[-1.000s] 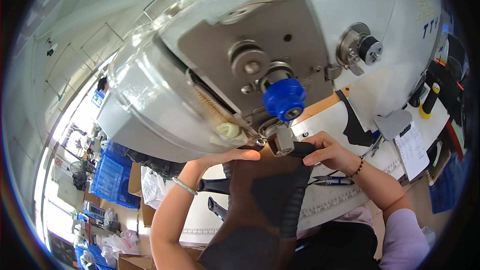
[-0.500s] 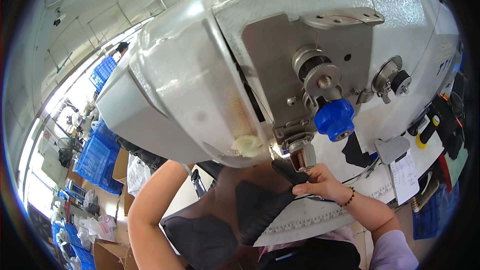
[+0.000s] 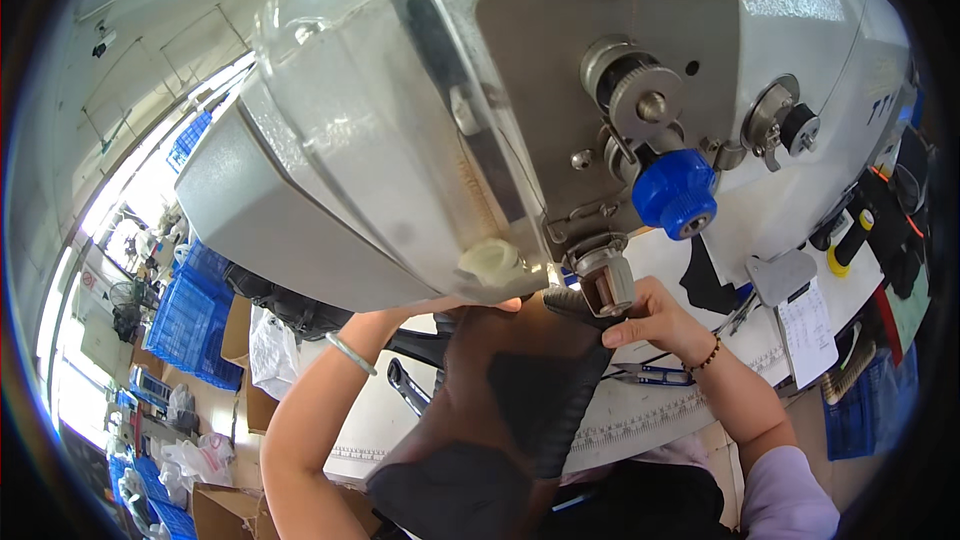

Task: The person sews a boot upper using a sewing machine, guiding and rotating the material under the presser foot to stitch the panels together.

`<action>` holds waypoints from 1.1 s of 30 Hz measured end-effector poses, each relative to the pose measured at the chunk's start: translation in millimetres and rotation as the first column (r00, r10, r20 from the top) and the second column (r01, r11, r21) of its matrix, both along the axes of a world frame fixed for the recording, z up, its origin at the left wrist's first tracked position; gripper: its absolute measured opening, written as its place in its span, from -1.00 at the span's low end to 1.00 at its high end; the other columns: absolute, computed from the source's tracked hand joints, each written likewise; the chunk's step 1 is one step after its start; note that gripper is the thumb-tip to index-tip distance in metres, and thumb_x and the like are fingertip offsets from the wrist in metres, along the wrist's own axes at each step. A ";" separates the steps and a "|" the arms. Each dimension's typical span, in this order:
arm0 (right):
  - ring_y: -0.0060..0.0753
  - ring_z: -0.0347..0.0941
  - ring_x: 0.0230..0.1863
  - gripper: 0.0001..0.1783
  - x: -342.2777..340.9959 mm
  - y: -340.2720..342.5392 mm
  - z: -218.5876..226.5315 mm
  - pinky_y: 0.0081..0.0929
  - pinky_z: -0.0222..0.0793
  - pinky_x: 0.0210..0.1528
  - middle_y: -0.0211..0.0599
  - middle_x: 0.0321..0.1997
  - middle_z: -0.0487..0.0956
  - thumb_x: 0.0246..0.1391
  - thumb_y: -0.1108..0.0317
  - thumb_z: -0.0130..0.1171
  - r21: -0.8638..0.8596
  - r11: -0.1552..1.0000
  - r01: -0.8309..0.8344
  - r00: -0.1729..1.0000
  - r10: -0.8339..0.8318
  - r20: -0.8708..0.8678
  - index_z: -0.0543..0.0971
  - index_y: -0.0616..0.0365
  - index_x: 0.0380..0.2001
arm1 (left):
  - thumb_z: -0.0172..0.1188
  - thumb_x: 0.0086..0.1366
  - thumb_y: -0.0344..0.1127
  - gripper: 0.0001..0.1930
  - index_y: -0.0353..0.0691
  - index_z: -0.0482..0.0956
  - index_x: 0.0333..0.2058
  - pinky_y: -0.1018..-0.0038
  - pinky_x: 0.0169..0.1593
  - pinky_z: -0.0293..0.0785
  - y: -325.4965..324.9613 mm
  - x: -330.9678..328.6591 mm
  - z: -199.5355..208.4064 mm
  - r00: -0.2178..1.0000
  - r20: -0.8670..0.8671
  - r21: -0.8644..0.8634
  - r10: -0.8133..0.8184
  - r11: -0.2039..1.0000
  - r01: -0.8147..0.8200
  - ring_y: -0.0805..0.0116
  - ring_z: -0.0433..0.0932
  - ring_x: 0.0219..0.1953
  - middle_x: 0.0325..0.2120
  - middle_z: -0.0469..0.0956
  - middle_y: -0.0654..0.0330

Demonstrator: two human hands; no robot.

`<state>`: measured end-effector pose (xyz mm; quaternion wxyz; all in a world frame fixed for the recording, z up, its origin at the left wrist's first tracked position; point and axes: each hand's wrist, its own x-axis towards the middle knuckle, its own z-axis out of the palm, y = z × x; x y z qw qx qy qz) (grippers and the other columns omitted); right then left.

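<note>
A brown piece of material with black panels and a ribbed black edge [image 3: 478,365] hangs down from under the head of a grey sewing machine [image 3: 290,210]. My right hand [image 3: 655,325] pinches its upper right edge beside the machine's needle area, thumb on top. Behind the machine's clear cover, my left hand [image 3: 480,304] reaches to the top of the material; only a strip of it shows and most fingers are hidden. The needle itself cannot be made out.
A blue tension knob [image 3: 675,195] juts from the machine above my right hand. Blue-handled thread snips [image 3: 655,375] lie on the white table beside a ruler strip [image 3: 640,422]. A paper sheet [image 3: 806,340] lies further right. Blue crates [image 3: 190,325] stand at left.
The material hangs straighter and its lower part has shifted right. My left forearm has moved up, and part of that hand now shows below the cover. My right hand stays at the edge.
</note>
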<state>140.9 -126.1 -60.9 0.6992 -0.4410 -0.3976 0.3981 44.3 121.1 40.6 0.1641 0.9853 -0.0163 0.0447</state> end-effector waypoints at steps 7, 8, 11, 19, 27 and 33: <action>-0.65 0.44 -0.45 -0.73 9.2 -0.4 4.5 -0.70 0.32 -0.38 -0.41 -0.51 0.53 -0.15 0.38 0.32 -0.004 0.999 0.040 0.999 -0.040 -0.015 0.56 0.34 -0.39 | 0.24 0.03 0.18 -0.34 -0.22 0.47 -0.03 0.51 0.01 0.31 8.2 -8.2 -23.7 0.914 -0.391 -0.590 -0.109 0.792 -0.158 0.39 0.41 -0.06 -0.10 0.49 0.20; -0.65 0.43 -0.45 -0.74 10.7 0.4 3.3 -0.70 0.31 -0.38 -0.42 -0.51 0.53 -0.16 0.39 0.32 0.011 0.999 0.031 0.999 -0.031 -0.023 0.56 0.34 -0.39 | 0.24 0.03 0.18 -0.34 -0.22 0.47 -0.03 0.51 0.01 0.31 9.2 -7.6 -24.2 0.914 -0.390 -0.590 -0.108 0.792 -0.158 0.39 0.41 -0.06 -0.10 0.49 0.20; -0.69 0.31 -0.55 -0.80 4.7 1.1 12.8 -0.69 0.14 -0.51 -0.48 -0.57 0.47 -0.32 0.42 0.38 -0.048 0.995 0.084 0.995 -0.086 -0.047 0.54 0.19 -0.60 | 0.25 0.03 0.16 -0.40 -0.19 0.53 -0.09 0.53 -0.03 0.33 10.8 -5.4 -25.2 0.913 -0.407 -0.460 -0.014 0.867 -0.192 0.44 0.45 -0.13 -0.19 0.54 0.23; -0.62 0.46 -0.46 -0.74 9.5 5.1 5.6 -0.69 0.35 -0.36 -0.38 -0.50 0.55 -0.11 0.36 0.29 0.020 0.999 0.034 0.999 -0.034 0.013 0.56 0.33 -0.37 | 0.24 0.06 0.04 -0.56 -0.15 0.58 -0.19 0.42 -0.11 0.39 62.2 5.5 -75.5 0.977 -0.205 -0.549 -0.059 0.833 -0.065 0.34 0.49 -0.23 -0.24 0.57 0.24; -0.62 0.47 -0.45 -0.75 10.7 4.7 -0.7 -0.69 0.36 -0.35 -0.37 -0.47 0.57 -0.10 0.34 0.29 0.009 0.999 0.053 0.998 -0.053 -0.027 0.57 0.29 -0.36 | 0.32 0.03 -0.07 -0.39 -0.25 0.39 0.02 0.43 0.07 0.29 50.4 -3.6 -40.9 0.982 -0.171 -0.247 0.079 0.961 -0.120 0.33 0.39 -0.01 -0.05 0.44 0.15; -0.66 0.45 -0.41 -0.73 5.9 2.3 1.6 -0.71 0.33 -0.34 -0.40 -0.46 0.56 -0.10 0.34 0.30 -0.032 0.996 0.077 0.996 -0.076 0.042 0.58 0.29 -0.33 | 0.01 0.26 -0.14 -0.53 -0.17 0.29 0.10 0.36 0.08 0.34 98.6 -3.2 -83.0 0.996 0.086 -0.652 -0.016 0.755 0.068 0.24 0.41 0.00 0.05 0.37 0.13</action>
